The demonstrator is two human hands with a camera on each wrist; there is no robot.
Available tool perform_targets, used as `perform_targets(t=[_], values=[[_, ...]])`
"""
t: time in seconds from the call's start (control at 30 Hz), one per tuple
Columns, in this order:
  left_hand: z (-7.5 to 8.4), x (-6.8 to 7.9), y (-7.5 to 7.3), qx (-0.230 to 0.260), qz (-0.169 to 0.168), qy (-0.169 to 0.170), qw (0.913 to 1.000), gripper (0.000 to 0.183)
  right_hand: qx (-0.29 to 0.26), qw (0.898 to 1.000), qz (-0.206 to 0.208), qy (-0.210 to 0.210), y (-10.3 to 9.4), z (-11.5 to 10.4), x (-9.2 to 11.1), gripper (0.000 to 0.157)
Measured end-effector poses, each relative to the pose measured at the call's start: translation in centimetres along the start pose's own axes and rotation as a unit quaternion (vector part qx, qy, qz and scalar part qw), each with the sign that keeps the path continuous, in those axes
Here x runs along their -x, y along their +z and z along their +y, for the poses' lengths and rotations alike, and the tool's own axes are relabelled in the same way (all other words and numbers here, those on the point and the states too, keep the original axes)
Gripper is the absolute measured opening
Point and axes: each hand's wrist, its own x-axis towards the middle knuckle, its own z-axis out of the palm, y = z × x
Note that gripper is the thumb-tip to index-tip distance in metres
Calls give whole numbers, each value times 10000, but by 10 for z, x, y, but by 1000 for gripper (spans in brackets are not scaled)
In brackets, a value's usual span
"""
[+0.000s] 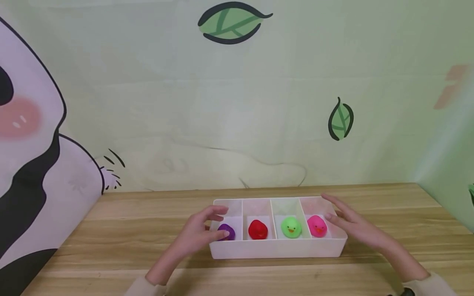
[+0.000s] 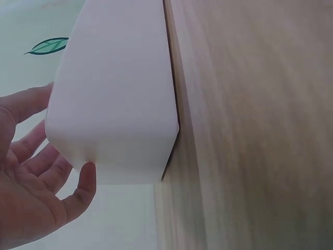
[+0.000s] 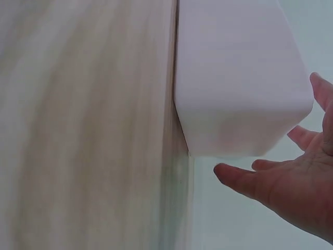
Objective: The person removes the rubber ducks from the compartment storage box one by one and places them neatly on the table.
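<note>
On the wooden table sits a white box [image 1: 277, 248] with dividers and a toy in each compartment. From left to right these are a purple ball-like toy [image 1: 230, 232], a red toy [image 1: 258, 230], a green duck-faced toy [image 1: 291, 227] and a pink duck-faced toy [image 1: 317, 226]. My left hand [image 1: 198, 230] hovers at the box's left end with loosely bent fingers, its thumb overlapping the purple toy in the head view. My right hand [image 1: 352, 224] is at the right end, fingers spread and relaxed, fingertips right at the rim. Neither hand holds anything.
A pale green backdrop [image 1: 222, 102] with printed leaves and a panda figure [image 1: 70, 160] stands behind the table. The wooden tabletop [image 1: 155, 222] extends to both sides of the box and in front of it.
</note>
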Motion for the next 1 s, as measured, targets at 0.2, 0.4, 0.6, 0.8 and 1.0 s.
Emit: perform_targets(t=[0.2,0.4,0.6,0.8,1.0], values=[[1,-5,0,-477,-215,240,9983,41,-77,9996,-83,251,0,2,-2,60],[5,-12,-1,-1181,-689,459,9895,39,32,9989,-96,465,1,5,-5,60],[12,-21,0,-2229,-1204,530,9659,36,-6,9979,-145,628,1,7,-5,60],[19,-24,2,-2798,-1375,625,9481,32,-82,9975,-217,674,1,9,-5,60],[20,-26,4,-3026,-1442,723,9394,25,-158,9969,-249,733,2,10,-5,60]])
